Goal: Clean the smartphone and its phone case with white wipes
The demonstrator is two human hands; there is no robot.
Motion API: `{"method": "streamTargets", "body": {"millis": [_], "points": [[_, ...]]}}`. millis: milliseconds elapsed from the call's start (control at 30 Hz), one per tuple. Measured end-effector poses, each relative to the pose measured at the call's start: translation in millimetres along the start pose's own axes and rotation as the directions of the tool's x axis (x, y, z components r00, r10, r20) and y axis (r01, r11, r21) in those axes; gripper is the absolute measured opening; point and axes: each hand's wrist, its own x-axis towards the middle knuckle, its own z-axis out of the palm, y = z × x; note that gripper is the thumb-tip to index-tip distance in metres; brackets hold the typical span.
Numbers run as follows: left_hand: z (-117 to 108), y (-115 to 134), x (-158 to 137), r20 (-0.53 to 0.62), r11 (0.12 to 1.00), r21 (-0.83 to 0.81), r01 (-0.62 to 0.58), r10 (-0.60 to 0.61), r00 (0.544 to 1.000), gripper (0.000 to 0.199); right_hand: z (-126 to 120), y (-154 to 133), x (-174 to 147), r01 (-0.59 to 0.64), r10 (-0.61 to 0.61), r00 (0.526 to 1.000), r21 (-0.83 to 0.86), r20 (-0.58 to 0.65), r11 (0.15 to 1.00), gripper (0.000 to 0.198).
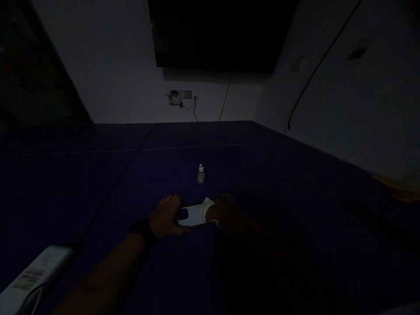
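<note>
A pale phone case (194, 215) with a dark rim lies flat on the dark blue-purple surface; the table colour shows through its camera cutout (183, 214). My left hand (168, 216), with a dark watch (143, 229) on the wrist, grips the case's left end between thumb and fingers. At the other end, my right hand (223, 213) is closed on a crumpled white tissue (206, 205) that touches the inside of the case. Shadow hides much of the right hand. Just beyond the case stands a small clear bottle (201, 176) with a white cap.
A white power strip (36, 273) with a cord is at the lower left. Wall sockets (183, 94) with cables and a large dark screen (219, 35) are on the far wall. Something yellowish (395, 186) lies by the right wall. The room is very dim.
</note>
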Motion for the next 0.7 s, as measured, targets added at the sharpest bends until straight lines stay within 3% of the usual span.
{"method": "streamTargets", "body": {"millis": [200, 367, 467, 567, 700], "points": [[0.3, -1.3, 0.1, 0.005, 1.0, 0.004, 0.0, 0.0, 1.0, 0.073, -7.9, -1.2, -2.7, -0.243, 0.246, 0.967, -0.042, 0.067, 0.969, 0.024], [-0.3, -0.1, -0.1, 0.001, 1.0, 0.003, 0.0, 0.0, 1.0, 0.072, -11.0, -4.4, 3.3, -0.138, 0.135, 0.982, 0.019, 0.131, 0.99, 0.03], [-0.7, 0.2, -0.1, 0.001, 1.0, 0.001, 0.0, 0.0, 1.0, 0.071, -16.2, -7.3, 5.7, -0.167, 0.164, 0.973, 0.004, 0.163, 0.986, 0.026], [-1.3, 0.3, -0.1, 0.009, 1.0, 0.0, 0.002, -0.002, 1.0, 0.071, -20.7, -5.6, 1.8, -0.23, 0.23, 0.965, -0.014, 0.125, 0.973, 0.021], [-2.0, 0.9, 0.4, 0.016, 1.0, -0.001, 0.008, -0.008, 1.0, 0.074, -17.8, 0.7, -5.3, -0.225, 0.225, 0.974, 0.116, 0.014, 0.967, 0.023]]}}
